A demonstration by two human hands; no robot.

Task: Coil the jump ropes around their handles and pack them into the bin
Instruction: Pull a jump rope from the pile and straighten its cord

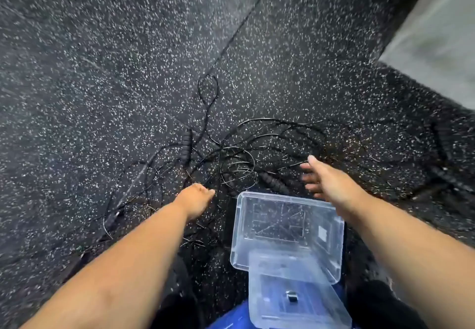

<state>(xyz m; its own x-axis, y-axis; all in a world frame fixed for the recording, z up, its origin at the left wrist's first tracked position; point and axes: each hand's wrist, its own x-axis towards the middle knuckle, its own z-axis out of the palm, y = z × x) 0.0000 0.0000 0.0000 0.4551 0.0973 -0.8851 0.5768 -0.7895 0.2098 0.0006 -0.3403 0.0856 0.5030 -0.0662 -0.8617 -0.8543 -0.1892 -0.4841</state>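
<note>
Right hand (326,177) spread above tangled jump ropes (239,159), left hand (196,197) fingers hidden, grip unreadable, handles (273,182) blurred.

The ropes (246,153) are thin and black, and they lie in a loose, messy tangle on the floor, with one loop (208,89) sticking out far from the pile. Their black, bumpy handles (273,183) lie in the tangle. The clear plastic bin (288,231) sits open just beside the ropes, with nothing inside.
</note>
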